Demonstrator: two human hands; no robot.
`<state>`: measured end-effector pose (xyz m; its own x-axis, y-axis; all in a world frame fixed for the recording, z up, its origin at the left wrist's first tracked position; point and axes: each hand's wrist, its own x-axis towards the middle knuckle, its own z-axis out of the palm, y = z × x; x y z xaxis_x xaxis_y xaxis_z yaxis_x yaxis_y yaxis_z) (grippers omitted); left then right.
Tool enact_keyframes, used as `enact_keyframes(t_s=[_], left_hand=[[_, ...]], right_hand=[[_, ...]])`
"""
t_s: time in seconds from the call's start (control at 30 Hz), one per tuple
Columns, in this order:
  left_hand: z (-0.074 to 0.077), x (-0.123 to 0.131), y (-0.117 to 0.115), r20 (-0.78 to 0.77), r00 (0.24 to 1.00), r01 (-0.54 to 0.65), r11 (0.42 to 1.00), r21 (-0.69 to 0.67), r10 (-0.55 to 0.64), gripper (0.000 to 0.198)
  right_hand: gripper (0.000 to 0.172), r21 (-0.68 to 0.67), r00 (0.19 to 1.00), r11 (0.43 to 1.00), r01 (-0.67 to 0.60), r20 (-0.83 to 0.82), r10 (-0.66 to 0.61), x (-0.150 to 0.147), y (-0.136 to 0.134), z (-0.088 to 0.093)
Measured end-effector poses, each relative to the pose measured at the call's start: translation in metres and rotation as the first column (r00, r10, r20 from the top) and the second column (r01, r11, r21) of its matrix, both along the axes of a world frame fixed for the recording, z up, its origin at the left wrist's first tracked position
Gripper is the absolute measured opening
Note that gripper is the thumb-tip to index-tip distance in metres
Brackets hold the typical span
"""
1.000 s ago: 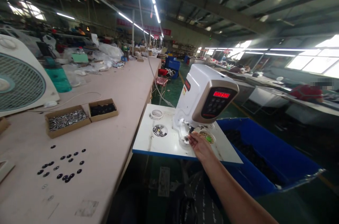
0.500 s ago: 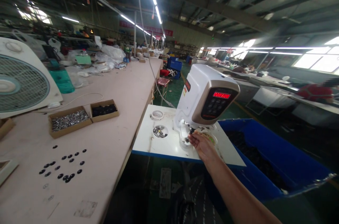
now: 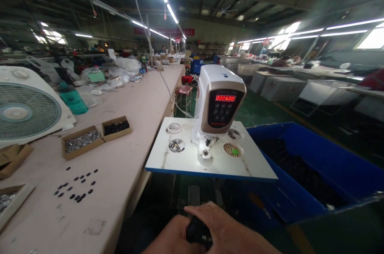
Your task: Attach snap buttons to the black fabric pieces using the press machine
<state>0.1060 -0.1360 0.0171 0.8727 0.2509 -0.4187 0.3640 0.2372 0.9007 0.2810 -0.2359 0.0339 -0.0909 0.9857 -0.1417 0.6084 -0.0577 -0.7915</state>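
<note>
Low in the head view, close to my body, both hands meet around a dark black item with small pale marks; its kind is not clear. My left hand closes on it from the left, cut off by the bottom edge. My right hand wraps over its top and right side, partly hiding it. Beyond them stands a white snap-press machine with a red lit display. No hand is at its lower die.
A white board with round wells surrounds the machine. At right is a blue bin holding dark items. The long table at left bears a fan, small boxes of metal parts and black parts, and several loose black caps.
My right hand has left the machine's die and come down towards my body. My left hand has come into view, and both now hold the black item. The view has shifted slightly.
</note>
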Motion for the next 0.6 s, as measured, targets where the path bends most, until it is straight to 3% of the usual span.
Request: enact_keyframes(t_s=[0.13, 0.17, 0.37, 0.5, 0.6], left_hand=[[0.002, 0.024, 0.019, 0.041, 0.995, 0.090, 0.991, 0.097, -0.094, 0.022], [0.002, 0.029, 0.024, 0.043, 0.992, 0.110, 0.986, 0.126, -0.116, 0.025], [0.007, 0.069, 0.056, 0.060, 0.992, 0.105, 0.991, 0.085, -0.110, 0.034], [0.018, 0.106, 0.085, 0.034, 0.998, 0.044, 0.999, -0.010, -0.044, 0.033], [0.016, 0.132, 0.107, 0.002, 1.000, -0.017, 1.000, -0.020, 0.017, 0.034]], right_hand=[[0.020, -0.221, 0.977, 0.962, 0.162, -0.103, -0.188, 0.018, -0.007, -0.011], [0.012, -0.234, 0.969, 0.957, 0.174, -0.130, -0.208, 0.025, -0.008, -0.011], [0.020, -0.125, 0.933, 0.965, 0.231, -0.252, -0.256, 0.066, 0.009, -0.001], [0.032, -0.083, 0.906, 0.957, 0.279, -0.306, -0.291, 0.097, 0.042, -0.003], [0.037, -0.038, 0.922, 0.957, 0.287, -0.259, -0.287, 0.122, 0.069, -0.009]])
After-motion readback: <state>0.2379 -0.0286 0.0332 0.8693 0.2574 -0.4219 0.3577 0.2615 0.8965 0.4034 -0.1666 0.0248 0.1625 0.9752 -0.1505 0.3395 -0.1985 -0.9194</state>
